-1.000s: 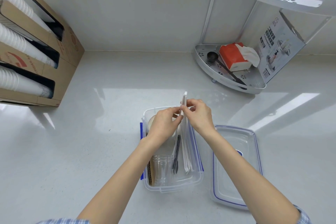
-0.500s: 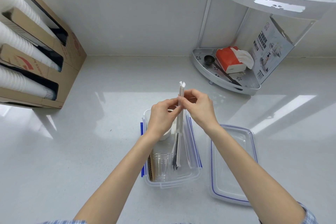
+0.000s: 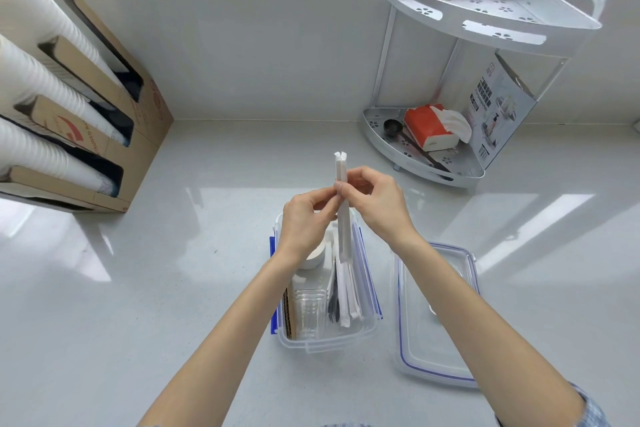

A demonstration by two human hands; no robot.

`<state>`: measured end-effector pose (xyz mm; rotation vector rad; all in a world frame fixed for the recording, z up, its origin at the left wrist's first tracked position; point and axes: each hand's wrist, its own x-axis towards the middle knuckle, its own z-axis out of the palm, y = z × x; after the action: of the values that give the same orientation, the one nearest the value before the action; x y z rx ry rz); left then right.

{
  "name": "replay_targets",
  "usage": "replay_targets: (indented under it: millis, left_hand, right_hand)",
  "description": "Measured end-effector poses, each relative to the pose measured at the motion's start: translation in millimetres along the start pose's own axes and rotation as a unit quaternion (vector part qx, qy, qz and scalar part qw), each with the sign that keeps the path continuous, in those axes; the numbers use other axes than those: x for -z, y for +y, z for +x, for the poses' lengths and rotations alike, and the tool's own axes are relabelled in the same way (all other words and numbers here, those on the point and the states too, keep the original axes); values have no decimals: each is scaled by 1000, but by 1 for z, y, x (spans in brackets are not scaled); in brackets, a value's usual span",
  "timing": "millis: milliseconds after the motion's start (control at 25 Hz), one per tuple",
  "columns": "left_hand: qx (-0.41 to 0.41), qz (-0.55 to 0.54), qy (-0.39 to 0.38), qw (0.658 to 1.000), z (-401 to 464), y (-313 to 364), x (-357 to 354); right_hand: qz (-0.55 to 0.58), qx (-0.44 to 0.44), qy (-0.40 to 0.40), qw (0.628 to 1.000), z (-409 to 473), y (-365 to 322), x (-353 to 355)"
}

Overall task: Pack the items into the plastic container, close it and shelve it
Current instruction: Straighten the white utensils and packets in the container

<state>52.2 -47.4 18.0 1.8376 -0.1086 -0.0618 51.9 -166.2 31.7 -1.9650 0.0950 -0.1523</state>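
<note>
A clear plastic container point(image 3: 367, 332) with blue clips stands open on the white counter near me. Inside it lie a clear cup point(image 3: 309, 309), a white round piece point(image 3: 317, 255), a brown cardboard piece point(image 3: 288, 314), black cutlery point(image 3: 333, 302) and white paper-wrapped sticks point(image 3: 347, 302). Above the container my left hand point(image 3: 304, 224) and my right hand point(image 3: 375, 204) both pinch a long white paper-wrapped packet point(image 3: 341, 215), held upright, its lower end at the container's mouth. The clear lid point(image 3: 437, 315) with a blue seal lies flat to the right.
A white two-tier corner rack point(image 3: 491, 15) stands at the back right; its lower tier holds a red tissue pack point(image 3: 427, 125), a black scoop point(image 3: 394, 126) and a printed box point(image 3: 502, 107). A cardboard dispenser point(image 3: 104, 135) with stacked white cups stands at the left.
Both hands have lifted the white packet higher above the container. My view has tilted up, showing more of the rack and the window edge.
</note>
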Motion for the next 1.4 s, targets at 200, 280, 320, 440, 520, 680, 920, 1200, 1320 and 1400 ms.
replay_targets:
  millis: [200, 280, 320, 440, 520, 680, 920, 1200, 1320, 1400]
  left_hand:
    - [24, -35, -9, 999, -9, -9, -4]
    - [50, -38, -14, 998, -14, -17, -7]
    - [65, -32, -20, 997, -18, -22, -9]
    - [111, 13, -44, 993, -25, -37, -15]
    - [134, 41, -57, 989, -30, -46, -18]
    - [153, 75, -67, 983, -34, -54, -23]
    - [149, 157, -106, 971, -34, -58, -25]
    - [118, 237, -133, 955, -32, -60, -20]
    - [101, 262, -126, 952, -32, -63, -17]
    - [92, 285, -143, 943, -34, -65, -18]
  right_hand:
    - [-31, -13, 0, 999, -6, 6, -3]
    - [-49, -44, -17, 998, -11, 14, -5]
    - [-58, -61, -27, 996, -14, 18, -7]
    - [-112, -97, -55, 987, -22, 28, -12]
    - [-180, -103, -83, 975, -26, 34, -15]
    - [-297, -103, -128, 941, -30, 38, -20]
    - [-410, -102, -183, 888, -34, 26, -26]
    - [-414, -69, -152, 895, -38, 28, -20]
    - [-378, -56, -101, 919, -41, 39, -15]
    - [-352, -69, -85, 930, -44, 48, -14]
